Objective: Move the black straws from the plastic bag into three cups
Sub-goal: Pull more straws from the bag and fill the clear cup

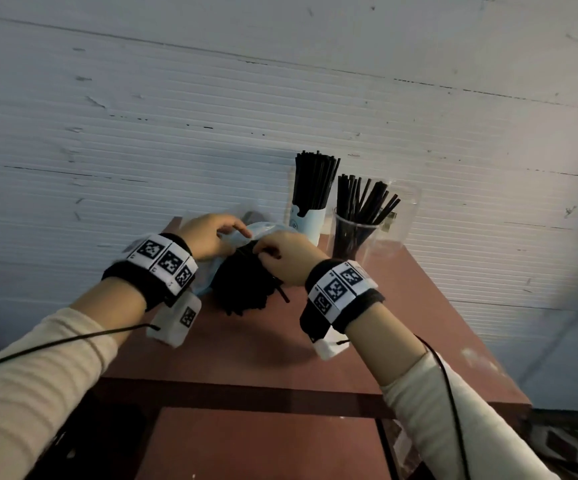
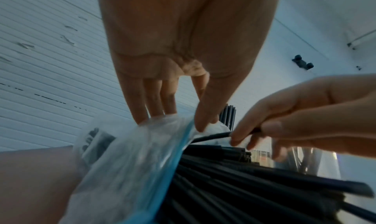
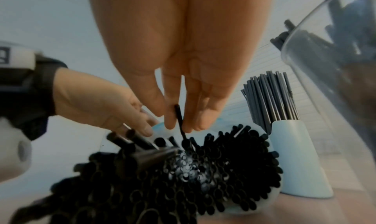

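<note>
- Grip: right hand pinches one black straw betw. thumb and fingertips, just above the bundle; left hand pinches the rim of the plastic bag betw. thumb and fingers, holding its mouth up.
- Wall: white, ribbed panels w/ scuff marks, behind the table.
- Table: reddish-brown top, bearing bag and cups near its far edge.
- Plastic bag: clear w/ blue strip at the mouth, lying on the table betw. both hands; printed label on its side (left wrist view), text too blurred to read.
- Bundle of black straws: dense, open ends facing the camera in the right wrist view; part inside the bag, near ends sticking out toward the person.
- Clear cup: right of the hands, holds fanned black straws.
- Second clear cup: just behind and right of the first; contents cannot be told.
- White cup: pale blue-white, just left of the clear cup, beyond the bag, packed w/ upright black straws.
- Wrist bands: black, w/ black-and-white coded tags, one per wrist; thin black cables run along both cream sleeves.
</note>
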`<move>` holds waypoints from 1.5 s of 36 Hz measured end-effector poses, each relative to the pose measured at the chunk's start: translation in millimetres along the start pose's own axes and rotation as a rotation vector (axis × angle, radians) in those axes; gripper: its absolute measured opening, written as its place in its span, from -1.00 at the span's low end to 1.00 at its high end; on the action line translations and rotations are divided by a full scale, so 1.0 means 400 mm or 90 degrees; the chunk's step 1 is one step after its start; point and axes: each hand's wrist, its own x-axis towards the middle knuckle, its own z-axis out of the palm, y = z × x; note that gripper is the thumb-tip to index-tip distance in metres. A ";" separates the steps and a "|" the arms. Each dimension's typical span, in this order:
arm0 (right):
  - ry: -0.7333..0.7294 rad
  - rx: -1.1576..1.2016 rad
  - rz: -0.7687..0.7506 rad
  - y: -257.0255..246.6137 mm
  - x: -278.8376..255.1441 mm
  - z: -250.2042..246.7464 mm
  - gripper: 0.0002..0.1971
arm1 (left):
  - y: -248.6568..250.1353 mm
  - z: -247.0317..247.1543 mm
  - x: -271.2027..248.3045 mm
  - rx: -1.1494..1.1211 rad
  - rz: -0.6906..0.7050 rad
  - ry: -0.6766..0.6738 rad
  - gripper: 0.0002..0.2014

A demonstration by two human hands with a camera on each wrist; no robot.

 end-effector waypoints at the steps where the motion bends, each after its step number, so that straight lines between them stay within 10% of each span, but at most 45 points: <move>1: -0.006 -0.013 -0.001 -0.003 0.011 0.004 -0.71 | 0.002 -0.003 -0.003 0.005 0.001 0.015 -0.77; 10: -0.088 -0.060 0.073 -0.044 0.082 0.044 -0.46 | 0.003 -0.037 0.014 -0.036 -0.050 0.170 -0.58; 46: -0.056 -0.003 0.035 -0.042 0.038 -0.050 -0.63 | -0.028 -0.040 0.013 -0.033 -0.008 0.146 -0.62; 54: -0.046 -0.005 0.024 -0.007 -0.055 -0.093 -0.63 | 0.034 0.003 -0.025 0.087 0.134 0.082 -0.26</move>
